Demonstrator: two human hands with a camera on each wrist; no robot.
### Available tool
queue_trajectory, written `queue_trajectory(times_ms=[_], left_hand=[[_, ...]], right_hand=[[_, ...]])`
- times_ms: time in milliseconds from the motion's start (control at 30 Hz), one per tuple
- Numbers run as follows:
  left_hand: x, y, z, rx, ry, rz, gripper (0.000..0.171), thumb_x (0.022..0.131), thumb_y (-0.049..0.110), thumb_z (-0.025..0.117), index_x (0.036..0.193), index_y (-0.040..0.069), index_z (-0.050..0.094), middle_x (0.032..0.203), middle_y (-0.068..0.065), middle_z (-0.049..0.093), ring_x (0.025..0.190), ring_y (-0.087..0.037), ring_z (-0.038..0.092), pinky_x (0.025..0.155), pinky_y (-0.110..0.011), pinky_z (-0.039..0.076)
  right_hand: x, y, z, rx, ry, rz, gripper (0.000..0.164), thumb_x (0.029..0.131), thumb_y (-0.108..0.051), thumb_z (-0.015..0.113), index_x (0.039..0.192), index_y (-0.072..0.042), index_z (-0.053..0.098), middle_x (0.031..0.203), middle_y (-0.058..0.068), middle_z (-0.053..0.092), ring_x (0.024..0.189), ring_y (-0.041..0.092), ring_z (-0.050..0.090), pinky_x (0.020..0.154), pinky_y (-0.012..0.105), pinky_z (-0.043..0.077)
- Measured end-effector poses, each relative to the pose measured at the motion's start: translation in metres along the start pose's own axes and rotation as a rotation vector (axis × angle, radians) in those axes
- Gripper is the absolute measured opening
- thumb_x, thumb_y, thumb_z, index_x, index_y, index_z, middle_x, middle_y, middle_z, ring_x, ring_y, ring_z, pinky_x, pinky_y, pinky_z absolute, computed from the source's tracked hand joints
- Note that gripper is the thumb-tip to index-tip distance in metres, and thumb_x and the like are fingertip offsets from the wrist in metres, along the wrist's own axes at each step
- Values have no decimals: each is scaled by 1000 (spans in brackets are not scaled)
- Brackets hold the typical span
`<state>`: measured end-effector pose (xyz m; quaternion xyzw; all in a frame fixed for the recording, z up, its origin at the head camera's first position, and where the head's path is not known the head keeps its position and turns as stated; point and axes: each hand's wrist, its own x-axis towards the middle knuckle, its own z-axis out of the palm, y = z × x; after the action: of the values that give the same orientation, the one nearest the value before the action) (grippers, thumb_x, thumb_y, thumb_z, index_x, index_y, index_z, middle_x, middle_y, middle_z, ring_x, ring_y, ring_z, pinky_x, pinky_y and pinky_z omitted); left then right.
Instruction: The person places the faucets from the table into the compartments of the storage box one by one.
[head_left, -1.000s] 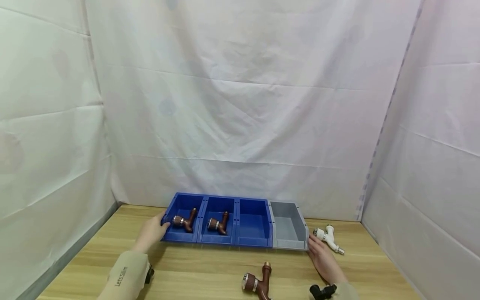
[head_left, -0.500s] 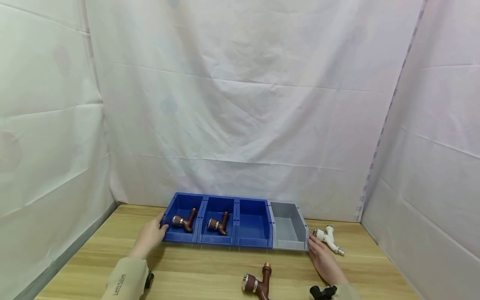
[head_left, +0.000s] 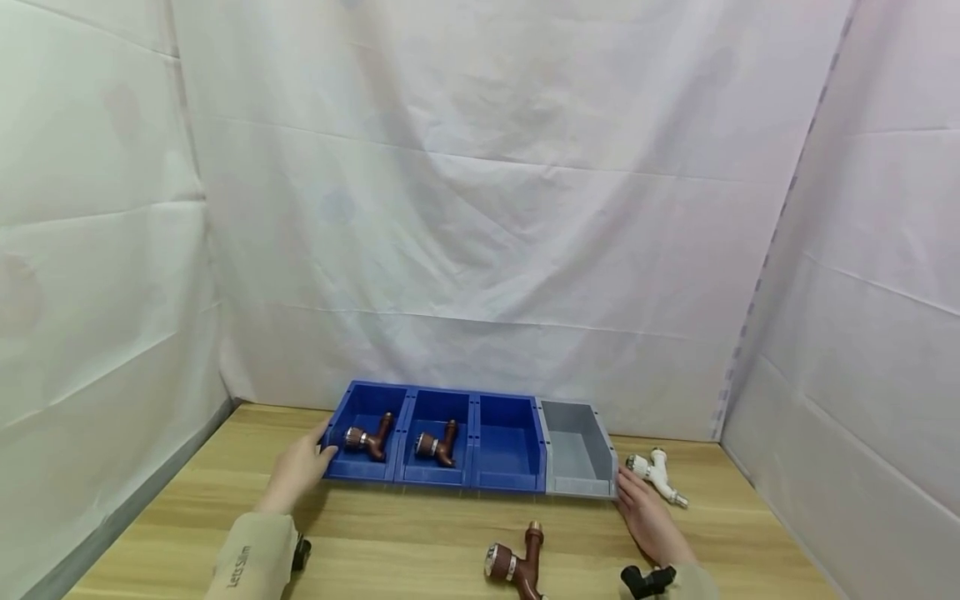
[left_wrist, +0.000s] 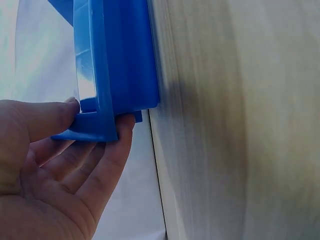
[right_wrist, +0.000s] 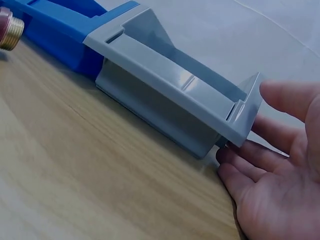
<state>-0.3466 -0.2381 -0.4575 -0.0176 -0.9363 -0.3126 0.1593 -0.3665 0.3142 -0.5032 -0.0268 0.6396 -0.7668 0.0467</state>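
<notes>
A row of joined bins stands at the back of the table, three blue and one grey. My left hand [head_left: 300, 467] grips the outer edge of the leftmost blue bin [head_left: 358, 471], thumb on the rim and fingers beneath it in the left wrist view. At the other end, my right hand [head_left: 648, 518] holds the corner of the grey bin [right_wrist: 155, 75], thumb at its upper edge and fingertips under the lip. One brown tap [head_left: 369, 442] lies in the leftmost bin, and another brown tap [head_left: 438, 445] in the second. The third blue bin [head_left: 508, 450] and the grey one hold nothing.
A third brown tap [head_left: 523, 570] lies on the wooden table [head_left: 420, 542] near the front, partly cut off by the frame. Beside my right hand lies a white tap [head_left: 660, 478]. White cloth [head_left: 480, 250] hangs behind and on both sides.
Both hands stay at the ends of the bin row, and the bins and taps keep their places. Only a slight shift of the head view shows.
</notes>
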Motion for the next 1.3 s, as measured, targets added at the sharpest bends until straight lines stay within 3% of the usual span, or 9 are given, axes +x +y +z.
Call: queue_trajectory(times_ms=[133,300,400,500,633,733,867,1067,1300], left_hand=[[-1,1,-3,-25,-12,-9,54,95,9,57,142,-9,39,131,-38,47,117,-55,47,92,-64,39],[-2,1,-4,-28,-17,-2,55,94,9,59,142,-10,39,131,-38,46,117,-55,46,93,-64,39],[-2,0,-4,-20,-19,-2,56,93,9,60,142,-9,39,131,-38,47,117,-55,47,92,-64,39],[-1,-1,-4,-21,-21,-1,57,93,9,60,143,-8,39,131,-37,47,117,-55,47,92,-64,39],[-1,-1,-3,-28,-23,0,58,93,9,61,143,-8,38,131,-37,47,117,-54,47,93,-64,39],[-1,-1,-2,-36,-24,-2,58,92,8,61,143,-9,38,131,-37,47,118,-55,46,93,-64,39],[0,-2,-2,-40,-27,-8,58,93,9,61,143,-8,38,132,-37,46,118,-55,46,93,-64,39],[0,-2,-3,-52,-47,-17,58,94,9,60,144,-9,36,136,-36,43,121,-55,43,95,-64,37],[-2,-3,-5,-56,-45,0,58,94,8,60,144,-10,36,134,-36,44,120,-55,44,94,-64,38]], right_hand=[[2,-4,3,-7,16,-13,56,106,-14,34,151,8,9,158,21,10,141,31,17,108,29,30],[0,-10,5,-11,63,-42,56,106,-17,36,151,7,15,155,25,18,134,24,36,97,22,40],[-4,-17,8,5,58,-58,59,107,-20,35,152,6,9,156,25,14,138,28,29,106,27,34],[-8,-30,14,-34,114,-77,64,106,-26,38,153,5,8,153,12,29,142,29,21,112,34,26],[-12,-46,24,-166,205,-119,63,105,-31,43,153,2,18,139,-4,42,130,10,39,112,35,27],[-17,-56,33,-279,201,-155,59,104,-32,45,151,-1,27,146,5,38,115,-6,43,107,26,33],[-26,-63,47,-414,157,-230,53,102,-29,51,146,-2,39,149,18,39,110,-9,46,94,11,38],[-40,-66,65,-545,-2,-340,45,99,-20,57,138,1,50,141,20,48,115,-5,49,92,14,40],[-51,-69,88,-642,-284,-325,46,98,-20,58,139,-1,49,142,20,48,127,32,47,94,25,45]])
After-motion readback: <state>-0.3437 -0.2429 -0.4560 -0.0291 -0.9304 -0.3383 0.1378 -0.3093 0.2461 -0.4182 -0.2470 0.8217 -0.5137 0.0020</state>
